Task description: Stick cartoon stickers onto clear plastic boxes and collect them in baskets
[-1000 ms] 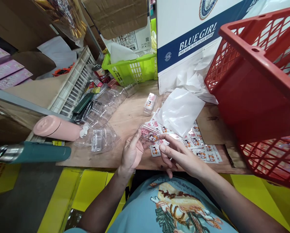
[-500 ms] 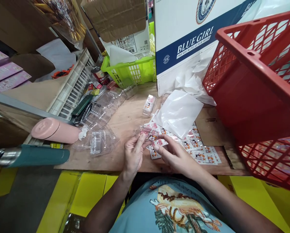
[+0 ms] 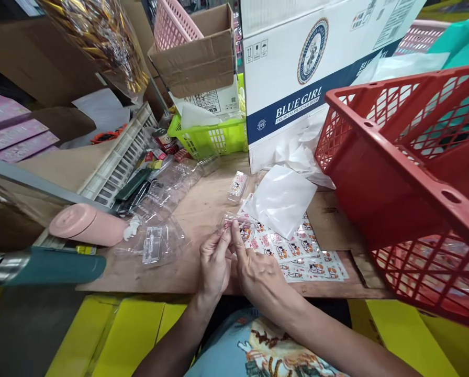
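Note:
A small clear plastic box [image 3: 248, 229] with a cat-print sticker is held over the front middle of the bench. My left hand [image 3: 213, 262] pinches its left side between thumb and fingers. The index finger of my right hand [image 3: 261, 272] lies stretched over the sticker, while its other fingers are curled; its thumb is hidden. Beneath and right of the box are sheets of cat stickers [image 3: 295, 250], partly covered by a white backing sheet [image 3: 283, 199]. Beyond them stands another clear box with a sticker [image 3: 238, 186].
Clear plastic boxes [image 3: 166, 191] pile up at the left, beside a pink bottle [image 3: 87, 225] and a teal bottle [image 3: 67, 266]. A red basket [image 3: 387, 173] takes up the right side. Behind are a green basket [image 3: 219, 139] and a white carton [image 3: 281, 68].
My right hand has moved left, and its index finger now presses on the sticker on the box. The view has tilted up slightly.

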A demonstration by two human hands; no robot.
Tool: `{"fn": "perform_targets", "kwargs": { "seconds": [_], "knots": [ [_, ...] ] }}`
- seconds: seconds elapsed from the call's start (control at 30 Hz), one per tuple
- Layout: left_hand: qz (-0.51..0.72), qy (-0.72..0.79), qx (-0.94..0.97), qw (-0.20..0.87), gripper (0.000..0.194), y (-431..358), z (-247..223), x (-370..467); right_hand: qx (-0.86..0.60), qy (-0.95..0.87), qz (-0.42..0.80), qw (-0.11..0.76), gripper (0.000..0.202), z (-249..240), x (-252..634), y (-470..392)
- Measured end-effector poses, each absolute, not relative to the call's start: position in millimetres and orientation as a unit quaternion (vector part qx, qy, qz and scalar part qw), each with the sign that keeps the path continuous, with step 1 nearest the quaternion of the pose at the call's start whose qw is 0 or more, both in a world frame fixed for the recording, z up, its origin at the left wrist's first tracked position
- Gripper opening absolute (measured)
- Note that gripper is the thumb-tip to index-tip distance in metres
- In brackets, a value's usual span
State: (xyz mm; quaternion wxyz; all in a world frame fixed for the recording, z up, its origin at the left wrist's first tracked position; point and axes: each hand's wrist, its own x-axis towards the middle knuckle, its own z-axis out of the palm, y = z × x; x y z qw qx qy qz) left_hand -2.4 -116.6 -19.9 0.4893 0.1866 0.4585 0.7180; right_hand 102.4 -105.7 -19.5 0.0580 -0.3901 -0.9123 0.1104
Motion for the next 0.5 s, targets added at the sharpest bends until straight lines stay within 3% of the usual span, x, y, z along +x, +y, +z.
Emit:
{"fn": "perform_targets", "kwargs": {
  "seconds": [0.3,0.5],
  "knots": [
    [0.733,0.425,0.142,0.511,0.010,-116,-10,-4,-0.426,-0.901,0.077,0.008,0.093,-25,106,-109],
    [0.739,0.422,0.160,0.500,0.007,-117,-8,-17,-0.449,-0.889,0.084,0.033,0.093,-34,137,-110]
  ]
}}
